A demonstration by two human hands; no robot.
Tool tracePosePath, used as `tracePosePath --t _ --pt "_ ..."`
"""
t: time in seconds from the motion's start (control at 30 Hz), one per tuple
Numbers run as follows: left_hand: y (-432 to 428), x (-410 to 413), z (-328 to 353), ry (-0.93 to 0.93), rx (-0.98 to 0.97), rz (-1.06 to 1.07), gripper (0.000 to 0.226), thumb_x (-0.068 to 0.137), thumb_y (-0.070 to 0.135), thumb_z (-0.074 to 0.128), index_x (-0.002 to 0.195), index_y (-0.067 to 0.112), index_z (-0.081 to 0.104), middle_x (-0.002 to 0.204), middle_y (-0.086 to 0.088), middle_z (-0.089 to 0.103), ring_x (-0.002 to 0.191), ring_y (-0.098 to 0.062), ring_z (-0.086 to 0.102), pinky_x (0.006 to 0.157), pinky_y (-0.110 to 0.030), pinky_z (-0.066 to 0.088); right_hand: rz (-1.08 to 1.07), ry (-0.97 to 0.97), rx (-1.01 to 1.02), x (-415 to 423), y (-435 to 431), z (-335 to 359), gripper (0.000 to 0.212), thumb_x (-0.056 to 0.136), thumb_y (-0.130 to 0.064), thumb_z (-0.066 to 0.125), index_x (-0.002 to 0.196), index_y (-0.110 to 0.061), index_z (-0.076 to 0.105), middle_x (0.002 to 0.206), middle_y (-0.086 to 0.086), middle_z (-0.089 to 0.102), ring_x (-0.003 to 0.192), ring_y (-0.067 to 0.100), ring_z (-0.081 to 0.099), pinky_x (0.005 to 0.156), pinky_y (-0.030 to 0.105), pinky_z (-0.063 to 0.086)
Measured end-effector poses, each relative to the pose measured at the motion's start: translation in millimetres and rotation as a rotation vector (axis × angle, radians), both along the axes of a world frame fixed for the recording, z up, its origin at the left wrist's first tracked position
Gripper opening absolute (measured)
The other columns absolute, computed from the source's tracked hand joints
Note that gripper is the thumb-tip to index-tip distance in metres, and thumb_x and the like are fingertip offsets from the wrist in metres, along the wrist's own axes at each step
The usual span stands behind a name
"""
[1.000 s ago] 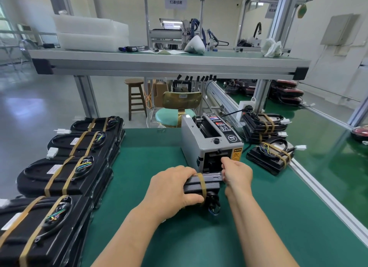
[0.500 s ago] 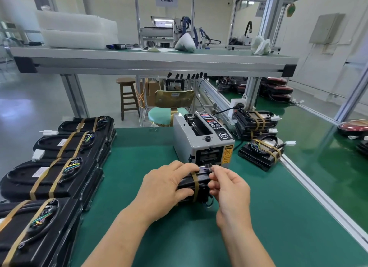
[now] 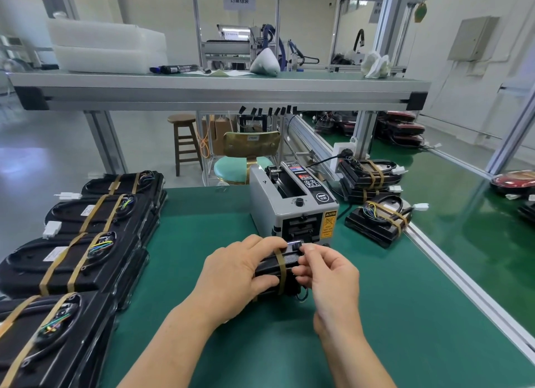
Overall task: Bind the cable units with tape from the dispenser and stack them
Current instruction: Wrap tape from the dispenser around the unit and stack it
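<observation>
A black cable unit (image 3: 272, 267) with one tan tape band round it stands on edge on the green mat, just in front of the grey tape dispenser (image 3: 292, 202). My left hand (image 3: 234, 274) grips the unit from its left side, fingers over the top. My right hand (image 3: 327, 272) pinches a short strip of tape (image 3: 298, 246) at the unit's upper right end, close to the dispenser's outlet. The unit's right end is hidden behind my right fingers.
Stacks of taped black units (image 3: 75, 251) line the left edge of the mat. Other taped units (image 3: 379, 222) lie to the right of the dispenser beside an aluminium rail (image 3: 463, 289). An overhead shelf (image 3: 220, 91) spans the bench.
My right hand drew back from the dispenser's outlet with a strip of tape and brought it to the unit's top. My left hand stayed gripping the unit.
</observation>
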State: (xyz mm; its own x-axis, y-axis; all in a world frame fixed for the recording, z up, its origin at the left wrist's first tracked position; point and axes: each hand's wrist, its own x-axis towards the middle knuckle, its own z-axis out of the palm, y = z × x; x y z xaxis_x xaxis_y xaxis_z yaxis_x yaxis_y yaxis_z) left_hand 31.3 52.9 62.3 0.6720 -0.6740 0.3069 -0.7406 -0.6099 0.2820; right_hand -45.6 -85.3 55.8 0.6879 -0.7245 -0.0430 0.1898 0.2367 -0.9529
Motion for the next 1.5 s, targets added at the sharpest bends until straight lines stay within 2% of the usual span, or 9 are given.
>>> tracePosePath --t 0.4,0.67,0.8,0.9,1.07,1.17,1.3,1.43,1.5 --pt "0 1 2 -0.021 0.039 -0.048 0.063 0.091 0.054 0.053 0.134 0.075 0.011 0.118 0.024 0.045 0.099 -0.002 0.048 0.085 -0.027 0.044 0.013 0.003 -0.023 0 -2 2 0.017 0.092 -0.007 0.064 0.076 -0.006 0.070 0.056 -0.001 0.063 0.048 0.009 0.058 0.046 0.018 0.047" --pt "-1 5 3 0.005 0.043 -0.055 0.060 0.091 0.055 0.053 0.132 0.077 0.015 0.118 0.024 0.044 0.099 -0.001 0.048 0.085 -0.027 0.045 0.028 0.017 -0.133 0 -8 -3 0.016 0.092 -0.008 0.063 0.079 -0.009 0.071 0.059 -0.001 0.067 0.051 0.009 0.062 0.048 0.017 0.048" --pt "-2 7 3 0.010 0.039 -0.057 0.059 0.091 0.056 0.052 0.129 0.078 0.012 0.118 0.024 0.044 0.099 -0.002 0.048 0.085 -0.028 0.045 0.004 0.089 -0.330 -1 -15 -10 0.012 0.091 -0.015 0.062 0.089 -0.024 0.070 0.070 -0.004 0.072 0.060 0.010 0.069 0.056 0.024 0.053" --pt "-1 7 4 0.009 0.028 -0.059 0.058 0.092 0.056 0.052 0.129 0.078 0.013 0.118 0.024 0.044 0.096 -0.002 0.048 0.085 -0.029 0.045 -0.042 0.098 -0.336 -2 -22 -13 0.015 0.090 -0.012 0.060 0.098 -0.023 0.065 0.073 -0.004 0.072 0.063 0.011 0.071 0.058 0.025 0.054" --pt "-1 3 4 0.009 0.021 -0.059 0.059 0.092 0.055 0.052 0.129 0.079 0.013 0.116 0.024 0.044 0.095 -0.002 0.048 0.084 -0.028 0.045 -0.068 0.127 -0.399 4 -23 -12 0.010 0.087 -0.037 0.069 0.085 -0.027 0.069 0.081 -0.005 0.070 0.072 0.011 0.066 0.075 0.042 0.058" --pt "-1 0 5 0.011 0.016 -0.037 0.063 0.089 0.053 0.056 0.132 0.072 0.014 0.119 0.025 0.047 0.100 -0.003 0.051 0.085 -0.027 0.044 -0.022 0.191 -0.455 13 -19 -8 0.024 0.082 -0.049 0.070 0.081 -0.026 0.070 0.087 -0.002 0.069 0.079 0.009 0.064 0.081 0.034 0.053" --pt "-2 0 3 0.094 -0.057 0.058 0.065 0.081 0.054 0.065 0.131 0.046 0.024 0.122 0.024 0.053 0.106 -0.007 0.054 0.086 -0.027 0.041 -0.031 0.234 -0.532 19 -17 -10 0.018 0.082 -0.043 0.074 0.081 -0.025 0.069 0.085 0.001 0.067 0.078 0.011 0.062 0.078 0.029 0.050" --pt "7 6 3 0.182 -0.027 0.075 0.073 0.075 0.049 0.071 0.134 0.037 0.030 0.119 0.019 0.047 0.114 -0.009 0.044 0.095 -0.028 0.039 -0.049 0.211 -0.608 21 -20 -13 0.015 0.087 -0.040 0.069 0.080 -0.026 0.069 0.086 -0.004 0.066 0.077 0.001 0.059 0.069 0.010 0.040" --pt "18 11 0 0.266 -0.016 0.135 0.080 0.069 0.048 0.075 0.135 0.033 0.034 0.125 0.015 0.042 0.118 -0.011 0.040 0.099 -0.031 0.039 -0.037 0.199 -0.619 21 -23 -15 0.019 0.090 -0.041 0.065 0.078 -0.027 0.068 0.086 -0.004 0.065 0.076 0.001 0.057 0.069 0.011 0.039"
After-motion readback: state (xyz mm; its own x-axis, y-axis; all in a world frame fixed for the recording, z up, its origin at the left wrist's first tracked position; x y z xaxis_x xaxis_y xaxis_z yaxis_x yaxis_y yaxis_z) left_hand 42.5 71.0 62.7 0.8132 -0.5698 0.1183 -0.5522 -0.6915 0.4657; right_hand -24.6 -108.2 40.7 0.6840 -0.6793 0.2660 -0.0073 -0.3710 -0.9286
